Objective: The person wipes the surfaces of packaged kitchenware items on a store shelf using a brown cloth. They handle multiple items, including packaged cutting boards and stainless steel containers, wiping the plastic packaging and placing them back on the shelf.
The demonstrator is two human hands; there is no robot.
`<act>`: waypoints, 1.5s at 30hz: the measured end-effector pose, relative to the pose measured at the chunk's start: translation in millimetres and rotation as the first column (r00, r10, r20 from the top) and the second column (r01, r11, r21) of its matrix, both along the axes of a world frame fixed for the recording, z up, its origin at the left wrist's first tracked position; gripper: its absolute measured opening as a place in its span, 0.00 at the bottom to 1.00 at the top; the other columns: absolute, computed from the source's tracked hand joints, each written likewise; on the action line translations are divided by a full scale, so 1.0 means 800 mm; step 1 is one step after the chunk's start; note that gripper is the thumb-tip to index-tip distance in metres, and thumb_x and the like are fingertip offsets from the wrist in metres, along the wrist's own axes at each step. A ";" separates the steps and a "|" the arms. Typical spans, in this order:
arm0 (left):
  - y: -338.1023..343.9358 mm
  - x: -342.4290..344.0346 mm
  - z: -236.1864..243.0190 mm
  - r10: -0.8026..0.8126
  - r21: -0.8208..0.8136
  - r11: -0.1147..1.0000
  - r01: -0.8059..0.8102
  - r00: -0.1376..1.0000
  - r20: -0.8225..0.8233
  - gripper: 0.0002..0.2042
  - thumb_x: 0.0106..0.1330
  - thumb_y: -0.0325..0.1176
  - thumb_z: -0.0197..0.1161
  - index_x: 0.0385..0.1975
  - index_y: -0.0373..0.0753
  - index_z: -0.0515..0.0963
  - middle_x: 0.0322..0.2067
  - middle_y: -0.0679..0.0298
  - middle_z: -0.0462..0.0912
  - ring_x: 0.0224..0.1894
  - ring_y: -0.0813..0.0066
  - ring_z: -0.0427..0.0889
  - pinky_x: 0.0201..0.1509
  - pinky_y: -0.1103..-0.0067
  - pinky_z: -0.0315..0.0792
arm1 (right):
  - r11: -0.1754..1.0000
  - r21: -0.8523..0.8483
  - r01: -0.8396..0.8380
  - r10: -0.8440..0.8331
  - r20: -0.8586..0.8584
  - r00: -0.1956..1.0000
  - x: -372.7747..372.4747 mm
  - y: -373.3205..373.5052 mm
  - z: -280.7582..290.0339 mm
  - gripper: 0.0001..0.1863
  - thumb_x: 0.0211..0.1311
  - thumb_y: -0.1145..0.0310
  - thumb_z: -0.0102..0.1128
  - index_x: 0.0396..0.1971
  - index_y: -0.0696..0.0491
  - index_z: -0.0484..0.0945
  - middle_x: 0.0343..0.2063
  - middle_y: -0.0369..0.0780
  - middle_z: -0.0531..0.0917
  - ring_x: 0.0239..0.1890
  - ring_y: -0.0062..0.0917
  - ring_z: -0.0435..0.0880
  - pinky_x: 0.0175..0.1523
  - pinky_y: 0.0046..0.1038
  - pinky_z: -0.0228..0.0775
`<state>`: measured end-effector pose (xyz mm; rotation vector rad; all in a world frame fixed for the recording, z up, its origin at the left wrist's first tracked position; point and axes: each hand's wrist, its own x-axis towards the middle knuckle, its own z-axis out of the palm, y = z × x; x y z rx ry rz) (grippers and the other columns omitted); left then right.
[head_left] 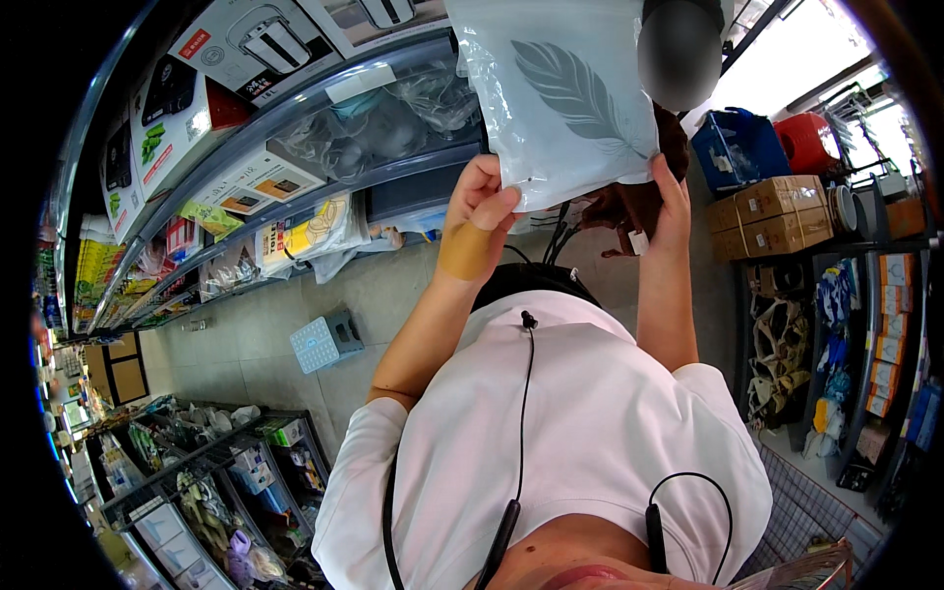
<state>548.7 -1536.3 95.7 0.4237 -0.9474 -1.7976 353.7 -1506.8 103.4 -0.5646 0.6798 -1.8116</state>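
A flat white package in clear, glossy plastic, with a large grey feather or leaf printed on it, is held up in front of me. My left hand is closed on its lower left corner, thumb over the plastic. At the lower right edge my right hand grips it, with the thumb along the side and the other fingers mostly hidden. A tan patch or band covers my left wrist. What the package contains cannot be made out.
Left, a shelf carries boxed appliances and bagged goods. A person in brown stands behind the package. A step stool is on the floor. Right are a blue bin, cardboard boxes and a goods rack.
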 end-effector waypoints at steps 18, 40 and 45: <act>0.001 0.005 0.001 -0.042 0.013 0.999 0.042 0.999 0.005 0.25 0.52 0.44 0.60 0.47 0.38 0.63 0.46 0.59 0.70 0.48 0.67 0.72 0.50 0.69 0.68 | 1.000 0.012 -0.027 0.027 0.025 0.999 -0.004 0.000 -0.007 0.20 0.57 0.69 0.52 0.49 0.59 0.65 0.42 0.44 0.75 0.42 0.29 0.76 0.45 0.29 0.72; -0.033 -0.023 0.041 0.037 0.316 0.945 0.080 0.937 -0.349 0.24 0.64 0.50 0.41 0.52 0.38 0.63 0.50 0.59 0.68 0.54 0.64 0.66 0.58 0.69 0.60 | 0.836 -0.549 -0.023 -0.545 -0.822 -0.166 0.072 -0.030 0.041 0.28 0.33 0.79 0.55 0.41 0.41 0.77 0.50 0.33 0.71 0.44 0.33 0.68 0.52 0.33 0.60; -0.033 -0.016 0.034 0.073 0.402 0.911 0.085 0.929 -0.363 0.27 0.64 0.51 0.42 0.52 0.31 0.59 0.50 0.54 0.66 0.53 0.63 0.66 0.58 0.71 0.60 | 0.871 -0.473 -0.133 -0.488 -0.866 -0.108 0.068 -0.017 0.020 0.22 0.33 0.78 0.55 0.34 0.43 0.78 0.47 0.29 0.73 0.44 0.32 0.67 0.50 0.33 0.61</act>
